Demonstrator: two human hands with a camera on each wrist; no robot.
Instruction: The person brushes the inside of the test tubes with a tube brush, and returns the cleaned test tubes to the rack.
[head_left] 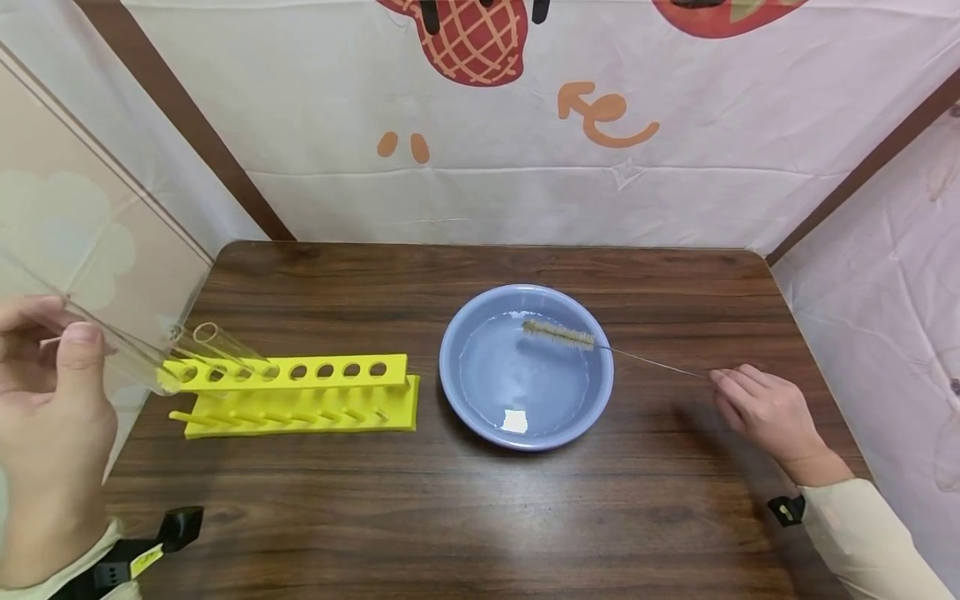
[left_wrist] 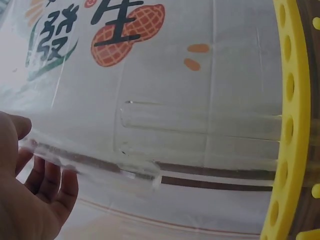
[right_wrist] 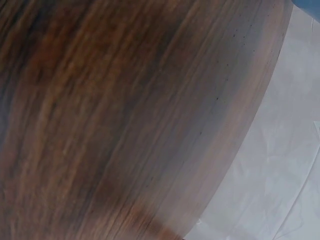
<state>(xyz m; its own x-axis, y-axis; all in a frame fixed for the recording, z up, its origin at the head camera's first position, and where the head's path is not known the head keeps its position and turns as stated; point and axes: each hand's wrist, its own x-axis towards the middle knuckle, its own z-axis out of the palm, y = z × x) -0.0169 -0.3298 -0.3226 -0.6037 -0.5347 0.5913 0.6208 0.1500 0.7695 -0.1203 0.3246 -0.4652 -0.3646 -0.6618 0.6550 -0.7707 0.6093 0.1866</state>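
Observation:
My left hand holds a clear test tube at the left end of a yellow test tube rack. In the left wrist view, the tube slants away from my curled fingers, its far end overlapping a tube standing in the rack. Two clear tubes stand in the rack's left holes, one plainly visible glass tube among them. On the right, my right hand pinches the thin wire handle of a bristled test tube brush. The brush head is over the blue basin, which holds water.
The dark wood table carries the rack at left and the basin near the middle. Behind it hangs a printed white cloth, with more cloth at both sides. The right wrist view mostly has tabletop.

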